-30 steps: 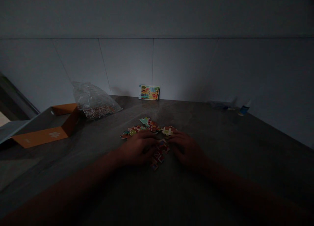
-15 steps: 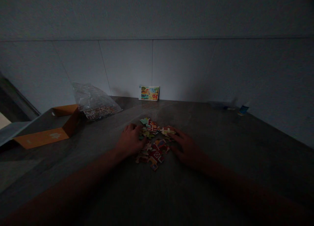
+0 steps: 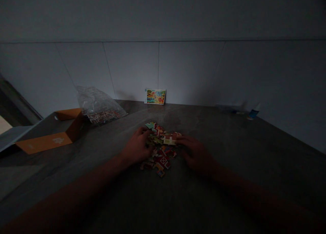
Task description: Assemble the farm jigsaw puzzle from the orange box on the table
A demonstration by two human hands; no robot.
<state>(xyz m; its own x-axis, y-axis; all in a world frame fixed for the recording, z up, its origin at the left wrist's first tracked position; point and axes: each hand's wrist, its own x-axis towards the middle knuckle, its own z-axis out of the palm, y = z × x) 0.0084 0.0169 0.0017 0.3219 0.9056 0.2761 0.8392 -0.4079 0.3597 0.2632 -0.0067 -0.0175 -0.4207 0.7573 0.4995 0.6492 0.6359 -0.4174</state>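
Note:
In dim light, a pile of jigsaw puzzle pieces (image 3: 162, 158) lies between my hands, mostly red, with some green and cream. My left hand (image 3: 137, 144) rests at the pile's left side. Its fingers curve over the greenish pieces, and its thumb is apart from them. From the right, my right hand (image 3: 195, 152) reaches in with fingers stretched out. Their tips touch the edge of a cream and brown puzzle piece (image 3: 170, 139) on top of the pile; the thumb sits lower, apart. Darkness hides what lies under the fingertips.
A small colourful picture card (image 3: 155, 96) leans against the wall. To the left stand an open orange box (image 3: 44, 144) and a clear plastic bag (image 3: 98, 105) with many small pieces inside. A small blue-labelled bottle (image 3: 253, 113) is at the back right, beside a clear plastic item (image 3: 229, 108).
My left fingers have moved slightly right over the greenish pieces. The cream and brown piece has shifted left and nearer to me, with my right fingertips at its edge.

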